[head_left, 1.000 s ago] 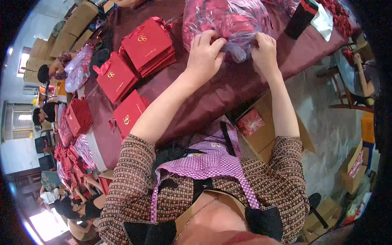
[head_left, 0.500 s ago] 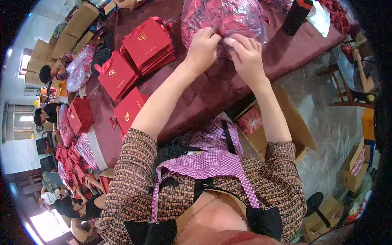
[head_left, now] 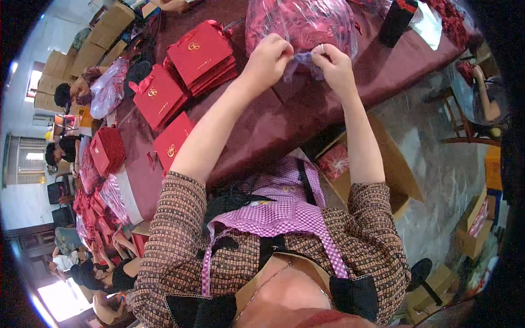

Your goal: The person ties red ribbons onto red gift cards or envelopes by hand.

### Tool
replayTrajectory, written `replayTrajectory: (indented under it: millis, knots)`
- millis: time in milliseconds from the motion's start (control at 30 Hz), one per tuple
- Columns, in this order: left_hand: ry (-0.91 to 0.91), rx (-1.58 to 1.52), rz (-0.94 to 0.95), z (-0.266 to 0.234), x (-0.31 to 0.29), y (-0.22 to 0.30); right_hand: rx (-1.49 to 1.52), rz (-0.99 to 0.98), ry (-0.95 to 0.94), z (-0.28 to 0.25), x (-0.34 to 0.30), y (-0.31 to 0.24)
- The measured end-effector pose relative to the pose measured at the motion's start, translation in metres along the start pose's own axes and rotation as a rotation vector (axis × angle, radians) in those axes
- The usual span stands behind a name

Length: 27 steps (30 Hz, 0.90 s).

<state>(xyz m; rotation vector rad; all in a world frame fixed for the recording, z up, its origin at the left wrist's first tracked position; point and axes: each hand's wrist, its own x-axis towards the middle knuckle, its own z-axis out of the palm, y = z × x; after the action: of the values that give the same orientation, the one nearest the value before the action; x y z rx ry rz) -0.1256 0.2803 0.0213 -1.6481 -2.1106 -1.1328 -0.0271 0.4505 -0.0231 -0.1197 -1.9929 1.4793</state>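
A large clear plastic bag (head_left: pixel 306 24) full of red items sits at the table's far middle. Its gathered neck (head_left: pixel 302 61), twisted and bluish, lies between my two hands. My left hand (head_left: pixel 269 57) pinches one side of the gathered plastic, fingers curled. On the other side, my right hand (head_left: pixel 332 61) pinches it too, with a ring or pale band on one finger. To the left of my hands lies a stack of red gift bags (head_left: pixel 201 54) with gold print and ribbons. Two more red stacks, one gift-bag pile (head_left: pixel 158 95) and another (head_left: pixel 176 141), lie closer in.
A dark red cloth covers the table (head_left: pixel 246 147). A black box (head_left: pixel 396 24) stands at the far right. An open cardboard box (head_left: pixel 391 158) with red packets is below the table edge. Several people work along the left; another person (head_left: pixel 486 95) sits at right near a wooden chair (head_left: pixel 459 117).
My hands have moved slightly apart, the right one outward, and the bag's twisted neck now shows between them.
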Motion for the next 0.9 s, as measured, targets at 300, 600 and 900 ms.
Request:
replayTrajectory:
  millis: [300, 600, 900]
  knots:
    - [0.090, 0.310, 0.115, 0.020, -0.004, 0.019, 0.110, 0.179, -0.083, -0.010, 0.007, -0.006]
    - [0.044, 0.434, 0.129, 0.028, 0.002, 0.005, 0.032, 0.199, -0.074, -0.010, 0.010, 0.005]
    - [-0.138, 0.111, -0.087, 0.011, 0.004, -0.016, -0.355, -0.434, 0.315, 0.018, -0.031, -0.051]
